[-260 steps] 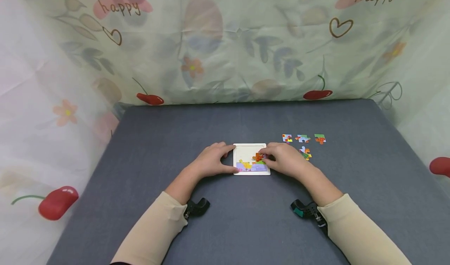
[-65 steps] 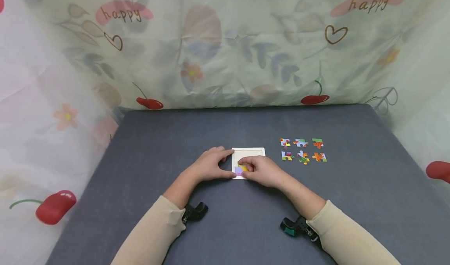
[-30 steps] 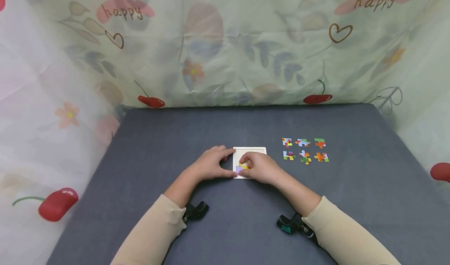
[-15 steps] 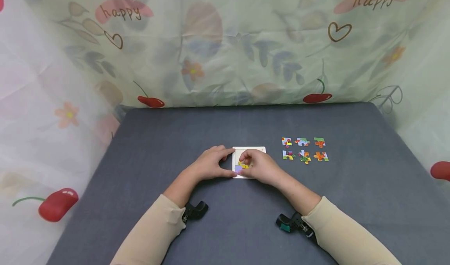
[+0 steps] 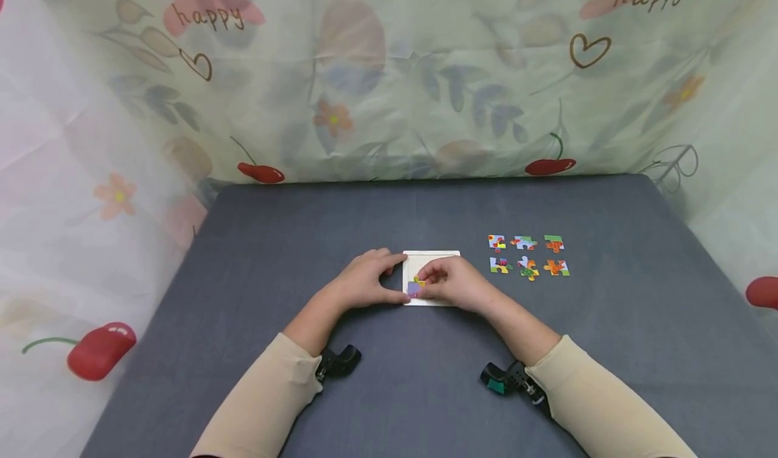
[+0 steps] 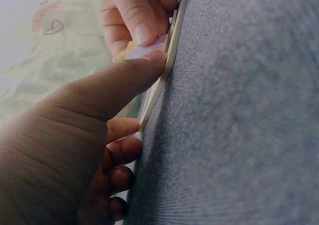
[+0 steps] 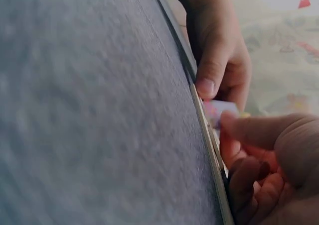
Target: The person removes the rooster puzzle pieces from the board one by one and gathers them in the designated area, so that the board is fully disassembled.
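A small square puzzle tray point(image 5: 430, 252) with a pale rim lies near the middle of the table. My left hand point(image 5: 363, 282) holds its left side, the thumb at the near corner and the index finger at the far one. Over the tray's near left part, my right hand point(image 5: 458, 286) pinches a lilac and yellow puzzle piece point(image 5: 415, 288) between thumb and fingers. In the right wrist view this puzzle piece point(image 7: 218, 109) looks tilted up off the tray. The right hand hides the tray's right part.
Several loose puzzle pieces point(image 5: 528, 267) lie in two rows right of the tray. Grey cloth covers the table point(image 5: 419, 377). A patterned curtain point(image 5: 413, 107) hangs behind its far edge. Black wrist devices point(image 5: 340, 361) sit under both sleeves.
Earlier the tray held a row of pieces; two more now lie among the loose ones at right. Within the last second, the lilac and yellow piece has come up in my right fingers.
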`<control>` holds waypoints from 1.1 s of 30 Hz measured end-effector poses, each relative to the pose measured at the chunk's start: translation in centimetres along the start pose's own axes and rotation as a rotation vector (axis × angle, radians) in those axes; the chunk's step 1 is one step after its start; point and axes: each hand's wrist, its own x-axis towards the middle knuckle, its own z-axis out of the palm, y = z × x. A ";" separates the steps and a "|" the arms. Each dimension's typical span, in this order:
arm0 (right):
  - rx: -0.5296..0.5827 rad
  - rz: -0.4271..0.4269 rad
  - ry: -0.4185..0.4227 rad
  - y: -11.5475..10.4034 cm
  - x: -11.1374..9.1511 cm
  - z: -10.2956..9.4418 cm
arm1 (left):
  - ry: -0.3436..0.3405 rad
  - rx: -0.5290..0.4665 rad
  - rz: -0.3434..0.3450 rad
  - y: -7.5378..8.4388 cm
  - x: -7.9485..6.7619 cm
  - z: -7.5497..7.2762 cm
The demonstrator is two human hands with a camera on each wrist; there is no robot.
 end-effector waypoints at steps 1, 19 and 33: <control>0.017 0.013 -0.004 0.0 0.0 -0.1 | 0.001 0.000 0.001 0.0 0.0 -0.1; 0.338 0.029 -0.103 -1.5 -1.5 -4.4 | -0.014 -0.003 -0.038 0.3 -0.1 0.1; 0.367 0.053 0.039 -1.5 -3.3 -8.3 | -0.024 0.019 -0.047 0.5 0.2 0.1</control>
